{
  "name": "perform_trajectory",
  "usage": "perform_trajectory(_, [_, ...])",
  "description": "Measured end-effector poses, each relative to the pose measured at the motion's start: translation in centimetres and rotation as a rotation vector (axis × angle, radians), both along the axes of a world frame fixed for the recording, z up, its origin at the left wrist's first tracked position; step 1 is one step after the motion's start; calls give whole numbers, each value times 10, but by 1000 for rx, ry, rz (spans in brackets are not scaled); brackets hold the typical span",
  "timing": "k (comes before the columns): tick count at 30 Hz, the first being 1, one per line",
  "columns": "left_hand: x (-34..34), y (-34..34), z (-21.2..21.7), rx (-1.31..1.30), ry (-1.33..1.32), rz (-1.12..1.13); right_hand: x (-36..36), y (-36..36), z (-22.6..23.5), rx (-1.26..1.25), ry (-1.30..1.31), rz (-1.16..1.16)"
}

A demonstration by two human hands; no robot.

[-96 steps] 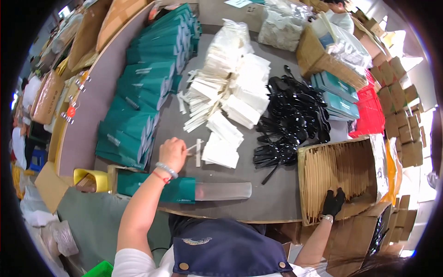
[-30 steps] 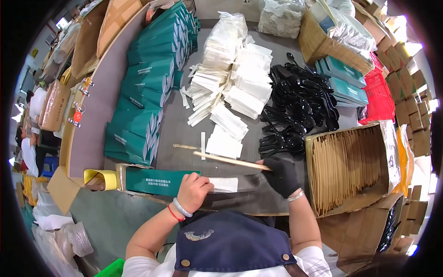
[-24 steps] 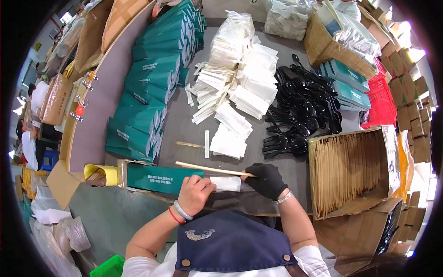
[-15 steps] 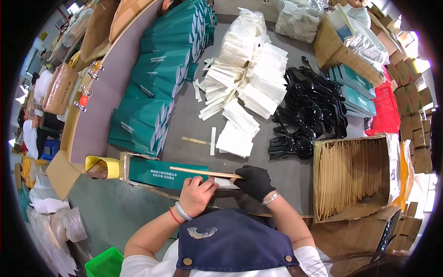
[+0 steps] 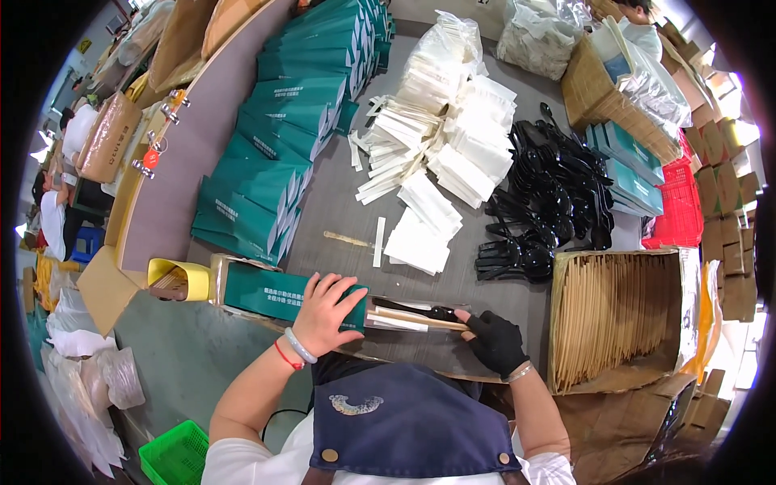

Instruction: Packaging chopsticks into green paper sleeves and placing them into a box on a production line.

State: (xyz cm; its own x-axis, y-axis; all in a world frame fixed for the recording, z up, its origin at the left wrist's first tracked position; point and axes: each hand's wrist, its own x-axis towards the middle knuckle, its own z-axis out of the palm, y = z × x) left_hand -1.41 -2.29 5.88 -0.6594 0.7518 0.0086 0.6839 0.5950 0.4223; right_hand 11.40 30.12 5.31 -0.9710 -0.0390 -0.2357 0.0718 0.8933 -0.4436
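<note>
My left hand (image 5: 329, 314) lies flat with fingers spread on a teal printed paper sleeve (image 5: 263, 293), in a low box at the table's front edge. Out of the sleeve's right end sticks a set of a black plastic spoon (image 5: 440, 314), pale wooden chopsticks (image 5: 416, 315) and a white paper packet (image 5: 400, 323). It seems to lie in a clear wrapper. My right hand (image 5: 495, 342), in a black glove with bare fingertips, pinches the right end of the chopsticks. How far the set reaches into the sleeve is hidden.
White paper packets (image 5: 473, 133) are heaped mid-table. Black spoons and forks (image 5: 558, 182) lie right of them, teal sleeves (image 5: 275, 121) along the left. A cardboard box (image 5: 687, 315) of chopsticks stands at right. A yellow container (image 5: 198, 283) sits at front left, a green basket (image 5: 174, 457) below.
The chopsticks, held above the sleeve before, now lie with the spoon and white packet at its right end. My left hand has opened flat onto the sleeve; my right has moved right.
</note>
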Motion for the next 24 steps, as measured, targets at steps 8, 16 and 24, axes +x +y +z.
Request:
perform_trajectory(8, [0, 17, 2, 105, 80, -63, -13, -14, -10, 131, 57, 117])
perform_trajectory(16, [10, 53, 3, 41, 77, -99, -11, -33, -23, -391, 221, -262])
perform_trajectory(24, [1, 61, -4, -26, 257, -177, -31, -85, -10, -555, 317, -245])
